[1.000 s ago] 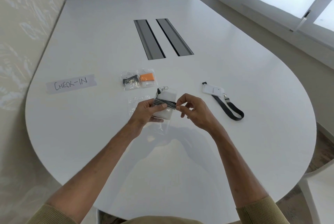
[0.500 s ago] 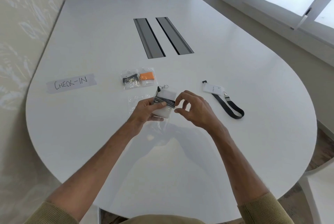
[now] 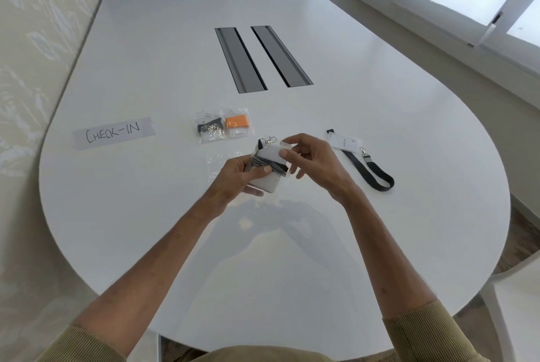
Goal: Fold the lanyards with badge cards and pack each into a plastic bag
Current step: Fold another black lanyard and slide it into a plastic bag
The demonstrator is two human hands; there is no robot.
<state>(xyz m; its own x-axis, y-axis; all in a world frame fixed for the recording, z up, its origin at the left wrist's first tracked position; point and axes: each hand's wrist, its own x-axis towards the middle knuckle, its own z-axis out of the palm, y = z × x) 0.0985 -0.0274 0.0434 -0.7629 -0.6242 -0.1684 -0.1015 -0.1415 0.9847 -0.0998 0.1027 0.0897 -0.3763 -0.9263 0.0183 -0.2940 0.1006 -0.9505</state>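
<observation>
- Badge card (image 3: 270, 182), with its black lanyard (image 3: 270, 165) wound across the middle, is held just above the table (image 3: 175, 215) in front of the person.
- The left hand (image 3: 236, 177) grips this bundle, with the thumb pressing the strap on top and the fingers curled underneath.
- A second ago the right hand (image 3: 315, 163) pinched the strap at the card's right edge. It has now let go of the strap and risen to the card's top right corner, its fingers loosely spread.
- I cannot tell whether its fingertips pinch that corner or only touch it.
- The winding looks finished, so the left thumb alone keeps the fold together, and bagging is probably next.
- The metal clip (image 3: 270, 140) sticks out past the card's far edge.
- An empty plastic bag (image 3: 223, 158) lies flat on the table just beside the left hand, partly hidden by it.
- Farther off, two packed bags lie side by side, one with a dark lanyard (image 3: 209, 128) and one with an orange lanyard (image 3: 237, 125).
- To the right, well apart, a second badge card (image 3: 343, 142) lies with its loose lanyard (image 3: 374, 174) stretched out, not yet folded.
- A CHECK-IN tape label (image 3: 113, 133) sits to the left, two cable slots (image 3: 239, 58) lie mid-table, and a chair (image 3: 520, 303) stands at the near right.
- Nothing lies between the bundle and the empty bag. The risks are the strap springing loose and the flat bag needing to be opened.
</observation>
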